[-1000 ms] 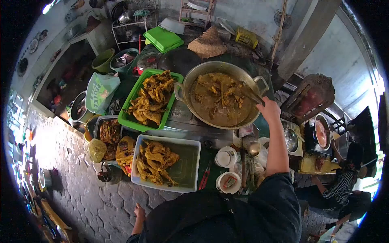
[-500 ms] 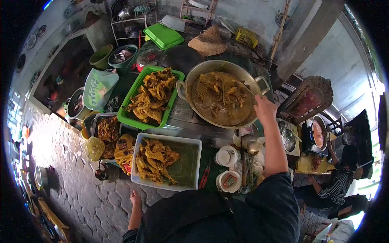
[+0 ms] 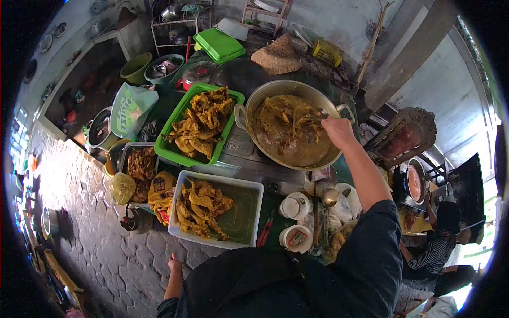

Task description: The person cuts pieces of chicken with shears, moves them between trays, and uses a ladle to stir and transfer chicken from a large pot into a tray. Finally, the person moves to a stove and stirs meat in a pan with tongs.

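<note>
My right hand (image 3: 337,132) is closed over the right side of a large two-handled metal pan (image 3: 252,142). It grips a thin-handled cooking utensil, mostly hidden by the hand and the liquid. Brown broth (image 3: 275,148) with chicken pieces (image 3: 298,114) fills the pan. Down at my left side hangs my left hand (image 3: 174,262), fingers loosely apart, holding nothing visible. Yellow-brown chickens (image 3: 204,122) are heaped in a green tray (image 3: 175,157) left of the pan. More chickens (image 3: 199,206) lie in the left half of a white tub (image 3: 261,212) nearer my body.
Two white pails (image 3: 295,205), a ladle (image 3: 330,197) and red-handled pliers (image 3: 265,233) are near the table's front. A green lid (image 3: 220,44) and a woven cone (image 3: 275,55) stand behind. At right, a person in a striped top (image 3: 432,257) is beside another pan (image 3: 416,180).
My right hand has moved left and slightly down, further over the pan, and the utensil shows less. The chicken pieces in the broth have shifted. My left hand still hangs low.
</note>
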`<action>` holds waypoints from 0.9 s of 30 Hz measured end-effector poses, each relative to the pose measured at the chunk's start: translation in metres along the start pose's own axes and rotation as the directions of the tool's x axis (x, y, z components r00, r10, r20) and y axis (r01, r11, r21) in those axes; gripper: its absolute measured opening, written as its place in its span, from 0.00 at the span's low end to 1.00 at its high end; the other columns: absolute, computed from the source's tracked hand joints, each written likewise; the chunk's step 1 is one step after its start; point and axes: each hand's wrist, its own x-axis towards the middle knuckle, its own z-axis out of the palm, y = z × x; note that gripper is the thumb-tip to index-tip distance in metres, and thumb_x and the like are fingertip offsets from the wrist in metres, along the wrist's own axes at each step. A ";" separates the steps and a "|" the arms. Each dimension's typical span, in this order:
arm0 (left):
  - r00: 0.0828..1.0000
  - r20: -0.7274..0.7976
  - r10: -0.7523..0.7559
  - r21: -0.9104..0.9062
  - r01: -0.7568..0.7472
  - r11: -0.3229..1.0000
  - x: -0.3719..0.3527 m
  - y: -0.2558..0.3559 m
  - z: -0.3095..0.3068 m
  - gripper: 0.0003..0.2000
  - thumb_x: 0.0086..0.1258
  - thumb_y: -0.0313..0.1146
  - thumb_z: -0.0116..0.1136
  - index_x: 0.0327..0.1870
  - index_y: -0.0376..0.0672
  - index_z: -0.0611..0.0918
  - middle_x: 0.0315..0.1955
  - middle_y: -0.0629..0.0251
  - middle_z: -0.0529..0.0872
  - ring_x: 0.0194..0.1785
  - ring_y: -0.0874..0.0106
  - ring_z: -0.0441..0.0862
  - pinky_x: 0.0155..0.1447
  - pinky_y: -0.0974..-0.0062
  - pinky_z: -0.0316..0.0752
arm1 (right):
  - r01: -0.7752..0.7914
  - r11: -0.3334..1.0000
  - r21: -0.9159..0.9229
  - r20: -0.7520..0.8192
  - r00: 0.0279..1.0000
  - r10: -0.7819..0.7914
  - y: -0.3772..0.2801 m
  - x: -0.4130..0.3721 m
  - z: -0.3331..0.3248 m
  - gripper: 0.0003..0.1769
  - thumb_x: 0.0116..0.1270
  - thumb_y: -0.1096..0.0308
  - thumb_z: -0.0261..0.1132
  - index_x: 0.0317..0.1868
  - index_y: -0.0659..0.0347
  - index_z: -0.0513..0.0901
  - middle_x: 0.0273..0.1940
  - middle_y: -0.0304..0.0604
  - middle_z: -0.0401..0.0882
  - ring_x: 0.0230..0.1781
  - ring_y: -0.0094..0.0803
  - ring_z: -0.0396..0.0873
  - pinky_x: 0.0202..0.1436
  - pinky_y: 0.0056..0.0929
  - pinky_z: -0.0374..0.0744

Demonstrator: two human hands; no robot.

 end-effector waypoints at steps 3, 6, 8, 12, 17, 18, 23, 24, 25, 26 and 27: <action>0.999 0.016 -0.034 0.076 0.032 0.997 -0.009 0.019 0.003 0.28 0.69 0.54 0.46 0.57 0.37 0.74 0.46 0.47 0.79 0.49 0.51 0.77 0.52 0.59 0.72 | 0.050 0.998 -0.024 -0.049 0.997 -0.051 0.010 -0.007 0.003 0.10 0.58 0.77 0.60 0.42 0.60 0.79 0.35 0.45 0.78 0.33 0.38 0.79 0.34 0.37 0.81; 0.996 0.038 -0.085 0.141 0.078 0.987 -0.008 0.029 0.010 0.28 0.70 0.53 0.44 0.58 0.37 0.74 0.54 0.43 0.73 0.57 0.49 0.72 0.60 0.58 0.68 | 0.029 0.996 0.086 -0.008 1.000 -0.028 0.014 -0.029 -0.021 0.13 0.61 0.75 0.58 0.46 0.58 0.80 0.35 0.45 0.80 0.36 0.39 0.80 0.36 0.39 0.81; 0.996 0.040 -0.084 0.145 0.077 0.986 -0.008 0.029 0.012 0.27 0.71 0.53 0.43 0.58 0.37 0.74 0.56 0.43 0.71 0.59 0.49 0.70 0.60 0.57 0.67 | -0.191 0.975 0.112 0.108 0.978 0.179 0.017 -0.042 -0.035 0.14 0.63 0.71 0.58 0.50 0.56 0.80 0.37 0.45 0.82 0.39 0.39 0.81 0.40 0.39 0.81; 0.990 0.092 -0.109 0.138 0.096 0.986 -0.001 0.030 0.015 0.28 0.70 0.54 0.44 0.57 0.37 0.74 0.54 0.44 0.74 0.57 0.48 0.71 0.60 0.57 0.67 | -0.335 0.885 0.323 0.093 0.942 0.322 0.042 -0.077 -0.016 0.14 0.63 0.65 0.60 0.49 0.56 0.81 0.37 0.44 0.82 0.40 0.38 0.81 0.38 0.39 0.80; 0.995 0.094 0.015 0.099 -0.024 0.995 -0.013 0.045 0.013 0.27 0.69 0.53 0.45 0.55 0.36 0.76 0.40 0.49 0.82 0.42 0.53 0.80 0.45 0.59 0.76 | -0.498 0.250 0.830 0.345 0.812 0.471 0.074 -0.126 0.062 0.17 0.57 0.64 0.67 0.46 0.61 0.80 0.25 0.39 0.79 0.21 0.26 0.75 0.25 0.32 0.71; 0.997 0.076 0.011 0.085 -0.018 0.996 -0.019 0.053 0.013 0.26 0.69 0.53 0.46 0.53 0.36 0.76 0.34 0.52 0.81 0.33 0.58 0.80 0.36 0.62 0.75 | -0.499 0.249 0.830 0.346 0.811 0.472 0.073 -0.135 0.062 0.17 0.57 0.64 0.67 0.46 0.61 0.80 0.25 0.39 0.79 0.21 0.26 0.75 0.25 0.32 0.71; 0.998 0.062 0.008 0.063 -0.012 0.998 -0.017 0.055 0.012 0.24 0.68 0.53 0.47 0.46 0.36 0.78 0.27 0.58 0.79 0.17 0.68 0.74 0.18 0.69 0.69 | -0.589 -0.105 0.801 0.567 0.689 0.451 0.062 -0.170 0.046 0.13 0.57 0.64 0.66 0.40 0.63 0.81 0.20 0.37 0.76 0.09 0.17 0.61 0.12 0.20 0.56; 0.997 0.074 -0.009 0.067 0.004 0.998 -0.019 0.061 0.011 0.24 0.68 0.53 0.48 0.45 0.36 0.78 0.26 0.59 0.78 0.17 0.67 0.73 0.18 0.69 0.68 | -0.592 -0.109 0.798 0.570 0.685 0.454 0.061 -0.170 0.039 0.13 0.57 0.64 0.66 0.40 0.63 0.81 0.20 0.37 0.76 0.09 0.17 0.61 0.12 0.20 0.56; 0.996 0.086 -0.026 0.070 0.020 0.997 -0.020 0.063 0.011 0.24 0.68 0.53 0.48 0.44 0.36 0.77 0.24 0.60 0.78 0.17 0.67 0.73 0.18 0.69 0.68 | -0.632 -0.014 0.775 0.567 0.686 0.456 0.058 -0.168 0.029 0.14 0.57 0.64 0.66 0.41 0.63 0.80 0.20 0.39 0.76 0.11 0.20 0.66 0.14 0.21 0.61; 0.996 0.089 -0.024 0.072 0.017 0.997 -0.020 0.065 0.012 0.24 0.68 0.53 0.48 0.44 0.36 0.77 0.24 0.60 0.78 0.17 0.67 0.73 0.18 0.69 0.68 | -0.663 0.081 0.744 0.564 0.688 0.456 0.058 -0.165 0.023 0.15 0.56 0.64 0.67 0.42 0.63 0.80 0.21 0.40 0.77 0.13 0.24 0.70 0.17 0.23 0.66; 0.996 0.090 -0.029 0.109 0.019 0.994 -0.020 0.066 0.012 0.24 0.68 0.53 0.47 0.46 0.37 0.77 0.25 0.59 0.78 0.17 0.67 0.73 0.17 0.68 0.68 | -0.664 0.078 0.744 0.565 0.687 0.458 0.060 -0.164 0.025 0.15 0.56 0.64 0.67 0.42 0.63 0.80 0.21 0.40 0.77 0.13 0.24 0.70 0.17 0.23 0.66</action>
